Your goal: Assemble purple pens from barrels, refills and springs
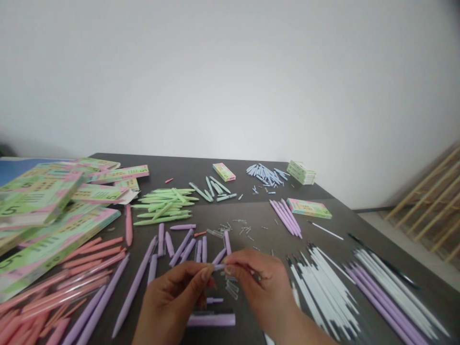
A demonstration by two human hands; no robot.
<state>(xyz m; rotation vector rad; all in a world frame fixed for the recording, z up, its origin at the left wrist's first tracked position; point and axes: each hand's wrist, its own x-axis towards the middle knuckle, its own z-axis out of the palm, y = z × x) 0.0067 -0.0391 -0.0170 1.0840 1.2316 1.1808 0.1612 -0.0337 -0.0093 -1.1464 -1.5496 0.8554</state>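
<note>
At the near middle of the table, my left hand [176,299] and my right hand [262,287] meet, fingertips pinched. Between them is a small purple pen part [218,267], gripped from both sides and mostly covered by fingers. Just below lies a purple pen barrel with a clear clip [211,319], and a short purple pen piece [214,301] is beside it. Several loose purple barrel pieces [181,247] lie beyond my left hand. Small clear plastic clips [232,289] and tiny springs [246,230] are scattered near my right fingers.
Pink pen parts [97,258] and stacked pen boxes [39,201] crowd the left. Green pens [165,203] and blue pen parts [266,173] lie farther back. White refills [323,292] and purple barrels [377,306] fill the right side. A wall [230,86] stands behind the dark table [172,167].
</note>
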